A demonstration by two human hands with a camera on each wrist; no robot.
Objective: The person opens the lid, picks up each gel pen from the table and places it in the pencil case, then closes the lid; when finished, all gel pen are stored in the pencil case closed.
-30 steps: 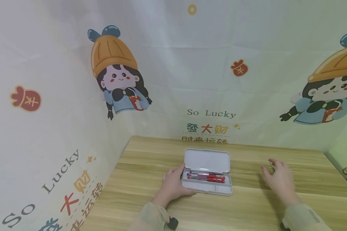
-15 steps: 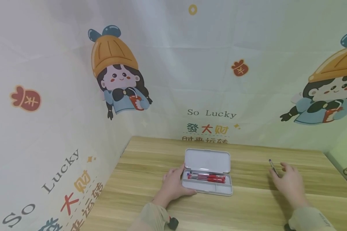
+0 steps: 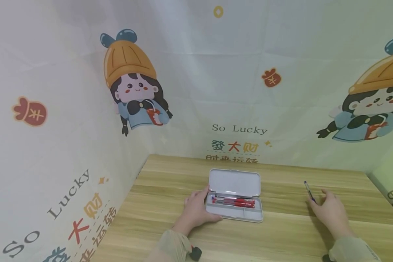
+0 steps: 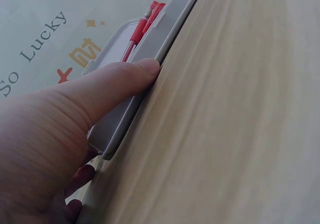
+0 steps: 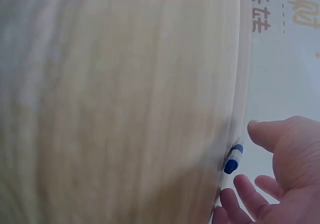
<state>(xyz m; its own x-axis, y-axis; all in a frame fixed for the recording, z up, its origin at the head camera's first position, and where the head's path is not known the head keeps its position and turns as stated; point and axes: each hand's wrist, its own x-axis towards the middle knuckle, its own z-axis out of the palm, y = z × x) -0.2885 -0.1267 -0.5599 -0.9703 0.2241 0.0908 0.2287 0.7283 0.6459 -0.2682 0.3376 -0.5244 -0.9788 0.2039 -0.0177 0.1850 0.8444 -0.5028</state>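
An open light-grey pencil case (image 3: 227, 211) sits on the table, its lid (image 3: 234, 182) tipped back. Several pens (image 3: 242, 202), some with red caps, lie in its rear compartment. My left hand (image 3: 196, 211) grips the case's left end; in the left wrist view the thumb (image 4: 142, 69) lies across the front edge, with the other fingers partly hidden. To the right, a clear-barrelled pen with blue ends (image 3: 309, 191) lies on the wood. My right hand (image 3: 332, 214) is at its near end, thumb and fingers spread around the blue tip (image 5: 232, 161) with gaps showing.
The wood-grain table (image 3: 275, 236) reaches back to a pale printed cloth (image 3: 190, 109) with cartoon figures and lettering, which also rises along the left side. Dark wrist straps (image 3: 195, 252) show below the sleeves.
My right hand has drawn back to the right and toward me, uncovering the pen it mostly hid a second ago. The left hand and pencil case stay put.
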